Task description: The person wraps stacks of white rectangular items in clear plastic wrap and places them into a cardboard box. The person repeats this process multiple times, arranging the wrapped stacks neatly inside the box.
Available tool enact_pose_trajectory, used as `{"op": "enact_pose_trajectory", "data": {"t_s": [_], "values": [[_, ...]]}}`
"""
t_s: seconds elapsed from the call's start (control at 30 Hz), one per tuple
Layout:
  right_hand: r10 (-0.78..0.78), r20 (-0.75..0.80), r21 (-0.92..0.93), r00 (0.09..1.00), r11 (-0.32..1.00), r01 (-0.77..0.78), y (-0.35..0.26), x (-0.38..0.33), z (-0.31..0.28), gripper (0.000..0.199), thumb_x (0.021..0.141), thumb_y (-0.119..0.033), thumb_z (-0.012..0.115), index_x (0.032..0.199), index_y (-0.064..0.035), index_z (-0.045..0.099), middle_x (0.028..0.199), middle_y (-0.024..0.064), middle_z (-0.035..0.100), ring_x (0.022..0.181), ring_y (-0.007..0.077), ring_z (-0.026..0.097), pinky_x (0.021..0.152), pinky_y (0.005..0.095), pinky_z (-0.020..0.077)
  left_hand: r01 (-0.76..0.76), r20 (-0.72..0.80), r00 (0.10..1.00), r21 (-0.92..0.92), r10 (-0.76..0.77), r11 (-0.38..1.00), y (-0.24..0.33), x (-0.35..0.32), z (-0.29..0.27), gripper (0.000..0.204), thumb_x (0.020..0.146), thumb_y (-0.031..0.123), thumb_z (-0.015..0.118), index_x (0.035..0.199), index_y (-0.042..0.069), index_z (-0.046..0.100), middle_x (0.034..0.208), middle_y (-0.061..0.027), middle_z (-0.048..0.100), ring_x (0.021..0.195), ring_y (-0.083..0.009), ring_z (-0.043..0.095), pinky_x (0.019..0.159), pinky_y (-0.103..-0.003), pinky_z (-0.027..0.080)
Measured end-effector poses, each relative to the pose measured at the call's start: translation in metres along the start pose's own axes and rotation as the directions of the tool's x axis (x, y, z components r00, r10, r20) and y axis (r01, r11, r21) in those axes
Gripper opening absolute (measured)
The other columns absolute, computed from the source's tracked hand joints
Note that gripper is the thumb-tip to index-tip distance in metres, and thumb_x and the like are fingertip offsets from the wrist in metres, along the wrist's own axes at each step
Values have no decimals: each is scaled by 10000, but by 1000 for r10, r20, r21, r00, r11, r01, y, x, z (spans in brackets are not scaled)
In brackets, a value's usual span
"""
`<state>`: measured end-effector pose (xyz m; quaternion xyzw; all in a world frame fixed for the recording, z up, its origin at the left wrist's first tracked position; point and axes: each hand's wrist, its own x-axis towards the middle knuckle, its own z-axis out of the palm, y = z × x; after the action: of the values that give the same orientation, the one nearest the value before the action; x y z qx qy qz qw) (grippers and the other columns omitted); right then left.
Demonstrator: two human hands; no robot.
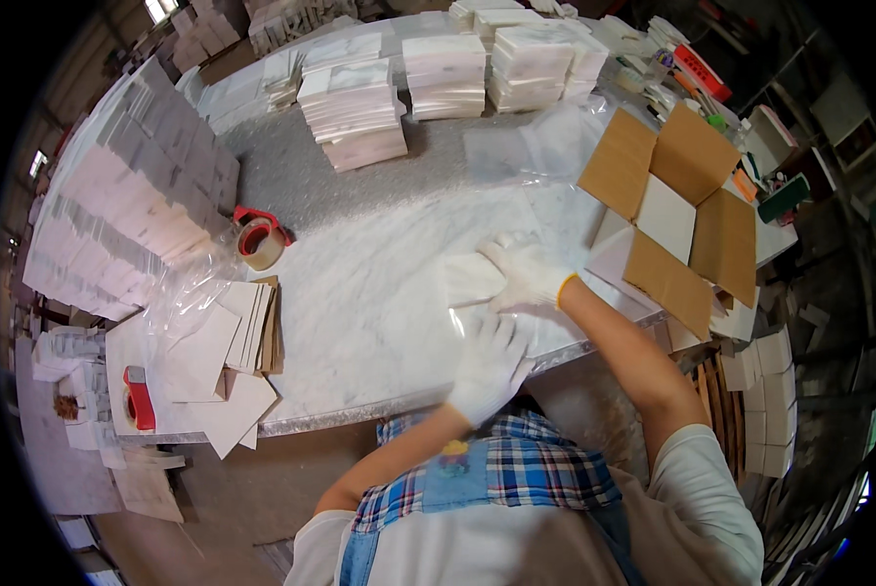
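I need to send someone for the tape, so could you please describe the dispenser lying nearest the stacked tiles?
Start at the long wall of stacked tiles on the marble table's left side. At its foot lies the tape dispenser: red frame, brown roll. The other red dispenser lies nearer the table's front corner.

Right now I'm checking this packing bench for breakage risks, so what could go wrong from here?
1. The white tile under the right hand lies in slippery clear plastic wrap near the table edge; it might slide off.
2. The open cardboard box overhangs the table's right side and could tip.
3. The left hand only rests flat, so control looks limited.
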<state>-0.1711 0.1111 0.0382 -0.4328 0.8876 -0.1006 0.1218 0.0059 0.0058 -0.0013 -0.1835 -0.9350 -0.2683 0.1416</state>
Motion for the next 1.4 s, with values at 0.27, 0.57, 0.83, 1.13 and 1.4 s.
{"op": "enact_pose_trajectory", "data": {"t_s": [0.27,0.57,0.83,1.13,1.4], "values": [[6,-254,-3,967,1000,-7,-15,-27,4,875,754,-485,792,1463,-55,511,1486,208,494,1378,406,457,1155,497,373,99,-294,950,-44,-108,994,-11,17,-41,156,829,154,693,914,53,610,996,-166,584,965,-400,574,880,-504,478],[648,-471,547,598,747,-379,41,-97,49,598,911,-294,692,1457,-105,535,1177,164,712,1122,324,679,983,430,528,223,-341,911,-68,-233,972,-25,-15,-36,71,841,71,636,904,42,621,979,-174,619,1017,-428,562,907,-508,472],[595,-598,283,537,783,-553,77,-87,62,544,945,-258,672,1476,-231,559,1172,111,731,1012,301,697,920,412,539,198,-363,912,-13,-189,980,-34,-14,-34,97,820,117,658,848,48,596,880,-156,604,892,-385,571,797,-498,466],[629,-472,436,617,776,-457,110,-98,37,522,969,-284,642,1478,-197,565,1267,137,713,1176,313,657,1034,419,490,243,-256,937,-7,-237,970,-32,-16,-49,132,834,122,691,910,25,645,918,-151,640,912,-374,595,820,-481,483],[591,-469,552,656,776,-305,152,-116,53,521,983,-209,649,1487,-126,550,1213,118,743,1118,218,693,989,351,521,118,-361,924,-44,-126,992,-35,-9,-55,99,762,48,638,768,43,539,798,-144,533,781,-372,530,666,-500,439]]}}
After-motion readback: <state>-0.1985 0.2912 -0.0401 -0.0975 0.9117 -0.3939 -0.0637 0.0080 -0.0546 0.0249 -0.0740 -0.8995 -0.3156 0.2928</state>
